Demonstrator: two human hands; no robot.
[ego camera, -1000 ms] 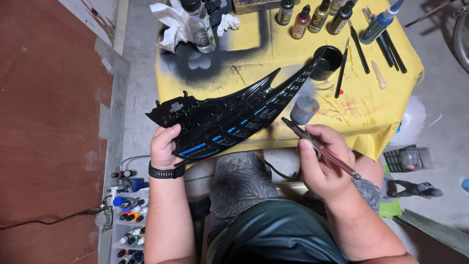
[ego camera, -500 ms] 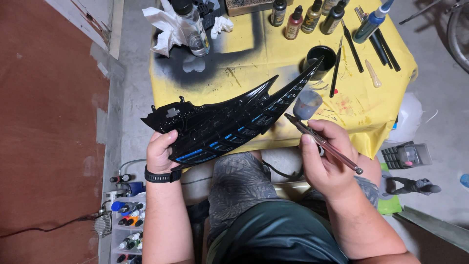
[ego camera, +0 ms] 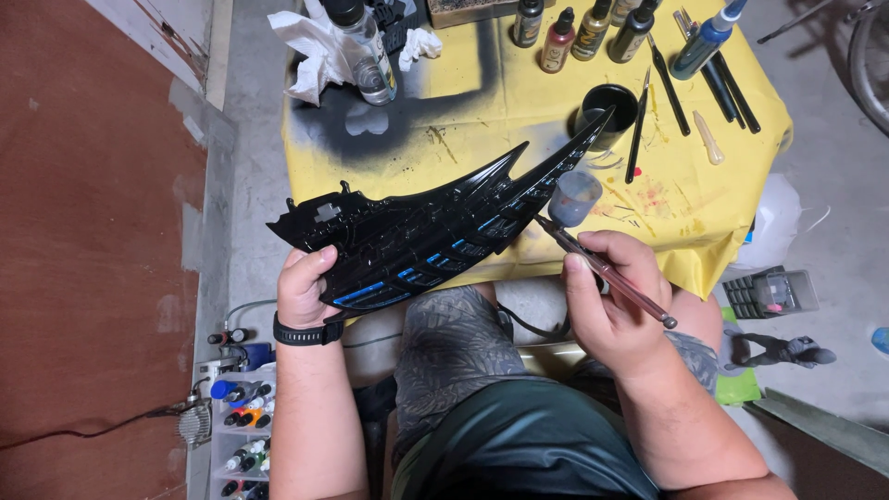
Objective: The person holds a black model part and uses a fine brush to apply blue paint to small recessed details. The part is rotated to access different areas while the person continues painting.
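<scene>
The left hand (ego camera: 310, 287) grips the wide, blunt end of a glossy black plastic panel (ego camera: 435, 231), fingers curled under it and thumb pressed on its near edge, so the panel hangs in the air just above the near edge of the yellow table (ego camera: 519, 120). Its long pointed tip reaches out over the table to the black cup (ego camera: 611, 104). Blue stripes show in several slots on the panel's lower half.

The right hand (ego camera: 616, 306) is closed around an airbrush (ego camera: 602, 268), held like a pen, with its small grey paint cup (ego camera: 574, 197) up at the front and the nozzle close to the panel's right half, about where the blue slots end.

Compared with a second ago, the panel sits a little higher and more level, with its tip further over the table, and the airbrush has come in from below the panel's edge to right beside its surface. By my reading the work has gone from positioning to spraying range, with the next unpainted slots lined up under the nozzle.

At the far side of the table stand paint bottles (ego camera: 593, 32), a clear bottle (ego camera: 370, 65) and crumpled tissue (ego camera: 319, 51); loose brushes (ego camera: 667, 88) lie right of the black cup. A rack of small bottles (ego camera: 241, 417) sits on the floor left of the table.
</scene>
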